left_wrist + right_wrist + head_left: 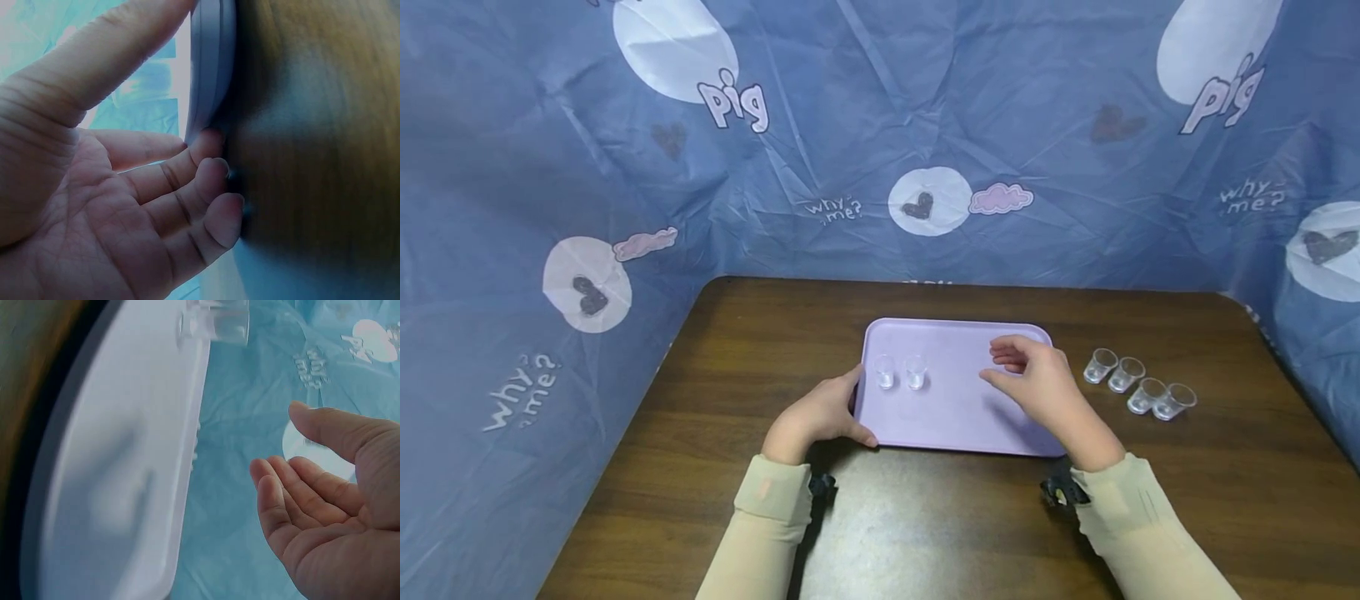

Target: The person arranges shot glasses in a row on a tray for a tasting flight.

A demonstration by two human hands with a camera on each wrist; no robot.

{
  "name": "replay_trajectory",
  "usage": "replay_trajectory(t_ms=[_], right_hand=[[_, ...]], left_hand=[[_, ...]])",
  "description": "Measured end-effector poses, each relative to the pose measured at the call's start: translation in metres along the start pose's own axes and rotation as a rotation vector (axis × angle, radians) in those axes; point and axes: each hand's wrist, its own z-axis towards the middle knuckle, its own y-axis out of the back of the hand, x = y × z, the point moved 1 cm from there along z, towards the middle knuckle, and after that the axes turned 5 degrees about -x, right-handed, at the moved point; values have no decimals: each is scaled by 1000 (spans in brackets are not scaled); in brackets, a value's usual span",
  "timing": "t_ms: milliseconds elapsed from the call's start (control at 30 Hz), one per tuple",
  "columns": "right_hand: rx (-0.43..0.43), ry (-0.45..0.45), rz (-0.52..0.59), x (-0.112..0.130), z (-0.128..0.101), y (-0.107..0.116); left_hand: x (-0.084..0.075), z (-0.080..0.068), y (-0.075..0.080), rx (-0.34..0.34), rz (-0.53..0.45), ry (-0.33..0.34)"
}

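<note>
A light purple tray [958, 417] lies on the wooden table. Two small clear cups, a left one [886, 373] and a right one [915, 373], stand side by side in its left half. My left hand [820, 410] holds the tray by its left end, thumb by the front corner; in the left wrist view, thumb and fingers meet its rim [209, 69]. Above the tray's right half hovers my right hand [1037, 379], with nothing between its spread thumb and loosely bent fingers. The right wrist view shows that hand [331, 500] beside the tray [134, 481].
Several more clear cups [1126, 375] stand in a slanting row on the table [1232, 467], just right of the tray. Behind and beside the table hangs a blue printed cloth [820, 150].
</note>
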Motion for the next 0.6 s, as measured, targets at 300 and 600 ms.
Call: replay_trajectory(t_ms=[300, 600], right_hand=[[-71, 25, -115, -8, -13, 34], [-133, 13, -184, -12, -15, 61]], left_hand=[[2, 0, -2, 6, -23, -8], [1, 0, 0, 1, -12, 5]])
